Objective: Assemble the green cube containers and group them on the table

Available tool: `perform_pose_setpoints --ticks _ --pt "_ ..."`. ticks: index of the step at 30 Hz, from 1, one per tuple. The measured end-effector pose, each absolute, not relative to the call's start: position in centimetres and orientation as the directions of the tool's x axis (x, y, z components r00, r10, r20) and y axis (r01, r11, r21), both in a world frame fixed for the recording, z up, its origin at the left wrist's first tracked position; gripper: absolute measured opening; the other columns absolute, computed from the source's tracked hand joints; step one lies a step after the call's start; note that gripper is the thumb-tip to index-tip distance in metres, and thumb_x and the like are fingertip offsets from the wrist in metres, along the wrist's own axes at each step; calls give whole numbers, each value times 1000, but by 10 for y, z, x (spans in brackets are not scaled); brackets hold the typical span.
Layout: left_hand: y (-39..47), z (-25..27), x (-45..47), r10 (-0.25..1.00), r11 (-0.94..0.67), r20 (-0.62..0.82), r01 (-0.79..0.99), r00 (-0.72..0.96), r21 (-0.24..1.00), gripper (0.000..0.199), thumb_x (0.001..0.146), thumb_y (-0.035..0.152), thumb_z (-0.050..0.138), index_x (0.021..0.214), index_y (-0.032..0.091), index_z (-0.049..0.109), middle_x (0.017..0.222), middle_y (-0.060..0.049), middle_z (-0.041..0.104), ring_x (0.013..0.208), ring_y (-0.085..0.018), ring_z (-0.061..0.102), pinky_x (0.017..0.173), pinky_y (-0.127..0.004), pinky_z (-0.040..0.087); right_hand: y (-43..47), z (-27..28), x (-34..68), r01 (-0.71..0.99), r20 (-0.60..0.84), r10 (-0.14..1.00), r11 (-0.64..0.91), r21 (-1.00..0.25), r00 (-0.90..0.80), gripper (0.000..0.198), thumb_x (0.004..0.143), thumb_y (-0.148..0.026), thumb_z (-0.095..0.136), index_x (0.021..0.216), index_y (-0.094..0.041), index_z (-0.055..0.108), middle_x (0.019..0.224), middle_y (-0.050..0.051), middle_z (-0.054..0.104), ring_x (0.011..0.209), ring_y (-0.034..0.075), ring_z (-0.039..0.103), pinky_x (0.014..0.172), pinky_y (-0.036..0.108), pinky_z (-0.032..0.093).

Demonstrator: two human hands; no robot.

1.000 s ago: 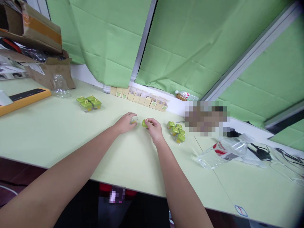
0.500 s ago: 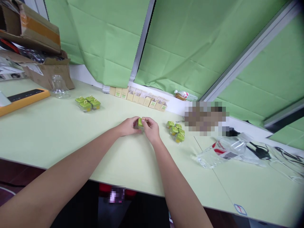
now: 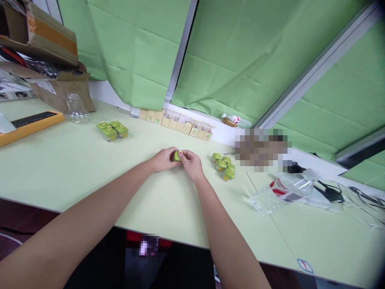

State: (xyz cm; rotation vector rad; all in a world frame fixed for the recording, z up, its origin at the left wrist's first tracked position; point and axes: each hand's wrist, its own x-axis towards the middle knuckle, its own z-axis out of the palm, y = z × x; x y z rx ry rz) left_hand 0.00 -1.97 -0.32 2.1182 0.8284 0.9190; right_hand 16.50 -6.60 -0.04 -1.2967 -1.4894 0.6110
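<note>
Box [image 3: 177,157] gripped from both sides

It is green-topped and sits mid-table [image 3: 164,208]; whether it touches the surface is hidden. The left hand [image 3: 164,159] curls its fingers around its left side; the right hand [image 3: 191,164] pinches it from the right. Four similar boxes [image 3: 111,131] stand left, five more [image 3: 221,165] right. Cartons [image 3: 178,125] line the far side.
</note>
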Motion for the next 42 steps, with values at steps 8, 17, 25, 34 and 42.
perform_pose_setpoints --ticks 8,17,25,34,42 --pt "-23 -1 0 718 -580 383 195 582 791 31 76 37 67 101 20 64 78 0 61 68 -14 52 62 -26 41 -67 0 167 467 280 949 184 -865 144 25 81 -43 65 94 -24 76 99 2 75 92 21 68 82 32 52" --pt "-20 2 -2 748 -559 331 278 575 781 27 83 40 58 97 20 68 78 -1 64 68 -15 56 62 -27 43 -63 4 172 258 217 941 149 -955 261 30 75 -46 67 90 -20 72 93 3 73 84 18 66 75 29 54" --pt "18 11 -51 926 -220 378 845 23 487 32 83 24 49 110 14 62 108 -17 64 105 -33 56 84 -43 46 -56 -7 196 387 227 883 57 -920 410 29 77 -45 59 90 -22 72 95 3 72 85 19 67 75 31 54" --pt "28 4 -80 843 27 478 907 -248 421 34 86 22 45 115 16 61 130 -20 53 119 -39 42 90 -54 38 -58 -7 193 424 216 899 39 -905 380 30 79 -45 57 90 -21 72 95 3 72 80 18 66 73 30 53" --pt "28 6 -82 818 46 505 906 -276 420 36 83 22 46 115 13 60 125 -23 53 119 -41 41 92 -58 35 -60 -6 195 460 237 893 39 -887 382 30 80 -45 56 88 -21 71 91 3 71 75 17 65 70 29 53"
